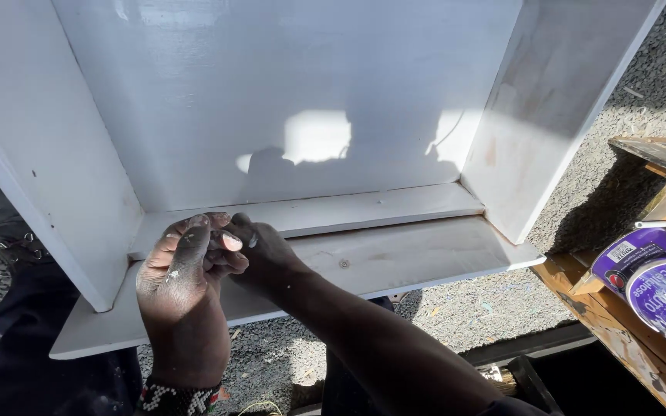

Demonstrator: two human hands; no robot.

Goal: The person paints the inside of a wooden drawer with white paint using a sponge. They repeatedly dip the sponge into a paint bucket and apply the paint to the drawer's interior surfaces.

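A white-painted wooden cabinet stands open toward me, with a back panel, two side walls and a bottom board whose wood grain shows through the paint. My left hand and my right hand are pressed together over the left end of that board, just in front of the inner ledge. The fingers of both are curled against each other and flecked with white paint. No object shows between them; whatever lies inside the curled fingers is hidden. A beaded bracelet circles my left wrist.
A purple paint can lies on its side on a paint-stained wooden bench at the right. Grey gravel ground spreads under and around the cabinet. My dark-clothed legs are at the lower left.
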